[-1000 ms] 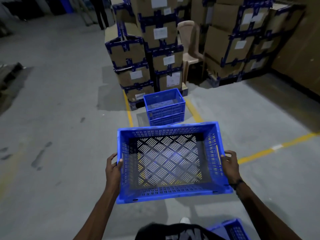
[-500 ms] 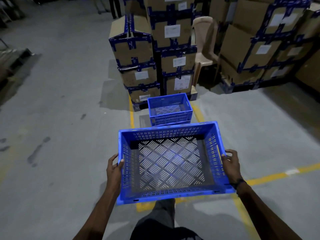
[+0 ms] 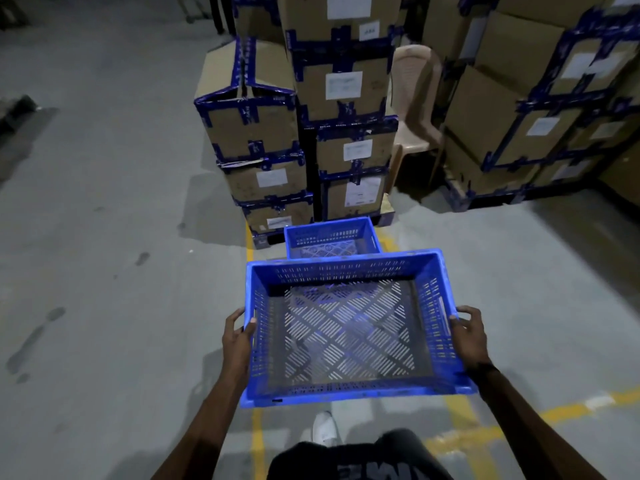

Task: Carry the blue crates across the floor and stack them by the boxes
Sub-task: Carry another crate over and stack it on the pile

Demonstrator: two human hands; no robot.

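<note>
A: From the head camera, what are the hands doing?

B: Both grip one blue crate (image 3: 349, 327), held level above the floor (image 3: 104, 271). The left hand (image 3: 239, 337) clasps the left wall, thumb hooked over the rim and fingers wrapped round the outside. The right hand (image 3: 467, 332) clasps the right wall the same way, beside the handle slot.

A: Anything inside the crate?

B: Only its slatted bottom shows, with grey floor visible through it.

A: And where are the others?

B: A second blue crate (image 3: 330, 237) sits on the floor just beyond the held one's far rim, right against the foot of the stacked cardboard boxes (image 3: 343, 133). Whether more crates lie beneath it I cannot tell; the carried crate hides its lower part.

A: What surrounds that spot?

B: The boxes are bound with blue tape and carry white labels. A beige plastic chair (image 3: 414, 109) stands just right of that stack, and another stack of boxes (image 3: 512, 116) rises further right. Yellow floor lines (image 3: 460, 434) cross below the crate, and a white shoe (image 3: 323, 427) shows under its near edge.
</note>
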